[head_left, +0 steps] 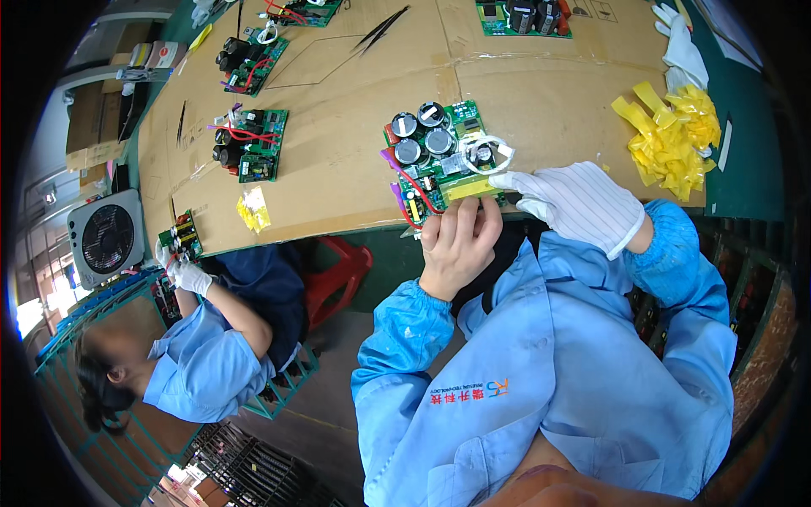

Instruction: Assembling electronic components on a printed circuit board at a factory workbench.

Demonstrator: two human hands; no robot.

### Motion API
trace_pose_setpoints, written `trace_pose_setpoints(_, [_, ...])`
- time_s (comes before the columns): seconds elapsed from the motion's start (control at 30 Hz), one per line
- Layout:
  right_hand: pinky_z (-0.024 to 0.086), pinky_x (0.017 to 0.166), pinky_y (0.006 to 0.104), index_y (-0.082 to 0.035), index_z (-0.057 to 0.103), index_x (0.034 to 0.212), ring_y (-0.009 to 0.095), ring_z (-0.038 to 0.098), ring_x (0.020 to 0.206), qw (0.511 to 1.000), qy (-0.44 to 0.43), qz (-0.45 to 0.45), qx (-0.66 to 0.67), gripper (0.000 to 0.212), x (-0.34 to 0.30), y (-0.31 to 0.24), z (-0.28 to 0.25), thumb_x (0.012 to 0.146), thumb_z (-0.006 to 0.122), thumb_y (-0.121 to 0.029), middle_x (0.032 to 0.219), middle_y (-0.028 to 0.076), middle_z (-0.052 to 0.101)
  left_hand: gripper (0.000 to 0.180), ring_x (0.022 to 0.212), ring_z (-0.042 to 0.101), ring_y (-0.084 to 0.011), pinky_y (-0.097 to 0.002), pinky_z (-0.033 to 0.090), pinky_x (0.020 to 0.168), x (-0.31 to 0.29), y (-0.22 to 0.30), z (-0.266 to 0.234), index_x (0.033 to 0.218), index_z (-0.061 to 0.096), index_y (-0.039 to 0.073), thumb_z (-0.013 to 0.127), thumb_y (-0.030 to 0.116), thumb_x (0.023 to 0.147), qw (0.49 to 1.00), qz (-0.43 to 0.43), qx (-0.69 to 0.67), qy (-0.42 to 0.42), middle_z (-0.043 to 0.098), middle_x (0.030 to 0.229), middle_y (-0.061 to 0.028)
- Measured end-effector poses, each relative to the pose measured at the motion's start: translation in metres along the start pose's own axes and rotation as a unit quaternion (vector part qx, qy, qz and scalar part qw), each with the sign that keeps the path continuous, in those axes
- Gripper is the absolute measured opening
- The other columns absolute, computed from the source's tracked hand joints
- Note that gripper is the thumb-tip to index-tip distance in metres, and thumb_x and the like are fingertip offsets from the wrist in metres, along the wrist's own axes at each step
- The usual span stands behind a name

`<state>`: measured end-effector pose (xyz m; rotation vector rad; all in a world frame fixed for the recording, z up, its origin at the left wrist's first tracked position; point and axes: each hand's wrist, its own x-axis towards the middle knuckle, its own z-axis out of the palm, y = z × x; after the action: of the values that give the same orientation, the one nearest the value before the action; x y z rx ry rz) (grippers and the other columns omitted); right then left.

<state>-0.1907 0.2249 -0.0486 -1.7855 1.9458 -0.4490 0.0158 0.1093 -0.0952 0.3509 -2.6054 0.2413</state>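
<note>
A green circuit board (439, 156) with several round black capacitors, red and purple wires and a white cable loop lies at the near edge of the cardboard-covered table (338, 169). My bare left hand (456, 245) grips the board's near edge from below. My right hand (579, 203), in a white striped glove, presses its fingertips on a yellow strip at the board's right near corner.
A heap of yellow tape pieces (672, 135) lies to the right, a white glove (680, 51) behind it. More green boards (249, 144) rest at the left and far side, with black tweezers (380, 29). A co-worker (203, 338) sits at left holding a board; a fan (106, 241) stands beside.
</note>
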Motion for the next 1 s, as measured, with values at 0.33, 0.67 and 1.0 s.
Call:
trace_pose_setpoints(0.33, [0.042, 0.052, 0.0395, -0.022, 0.063, 0.135, 0.024, 0.06, 0.064, 0.979, 0.071, -0.081, -0.172, 0.054, -0.003, 0.001, 0.01, 0.082, 0.064, -0.013, 0.083, 0.004, 0.058, 0.038, 0.095, 0.064, -0.0155, -0.0373, 0.033, 0.09, 0.003, -0.002, -0.002, 0.113, 0.068, 0.016, 0.064, 0.017, 0.076, 0.999, 0.036, -0.001, 0.004, 0.066, 0.109, -0.0012])
trace_pose_setpoints(0.67, [0.043, 0.052, 0.0355, -0.024, 0.069, 0.128, 0.019, 0.06, 0.063, 0.953, 0.169, -0.126, -0.219, 0.044, 0.018, -0.003, 0.006, 0.085, 0.064, -0.018, 0.079, 0.002, 0.054, 0.038, 0.103, 0.065, -0.0195, -0.0412, 0.033, 0.095, 0.002, -0.008, -0.004, 0.112, 0.07, 0.008, 0.077, 0.024, 0.078, 0.998, 0.051, -0.033, 0.016, 0.068, 0.114, -0.0052])
trace_pose_setpoints(1.0, [0.051, 0.057, 0.0374, -0.014, 0.074, 0.123, 0.027, 0.066, 0.067, 0.951, 0.29, -0.077, -0.081, 0.038, -0.013, -0.029, -0.069, 0.089, 0.064, -0.002, 0.082, 0.007, 0.066, 0.046, 0.104, 0.066, -0.0219, -0.0414, 0.036, 0.092, 0.011, 0.007, 0.002, 0.122, 0.071, 0.001, 0.073, 0.02, 0.08, 0.996, 0.067, -0.062, 0.003, 0.067, 0.111, -0.0089])
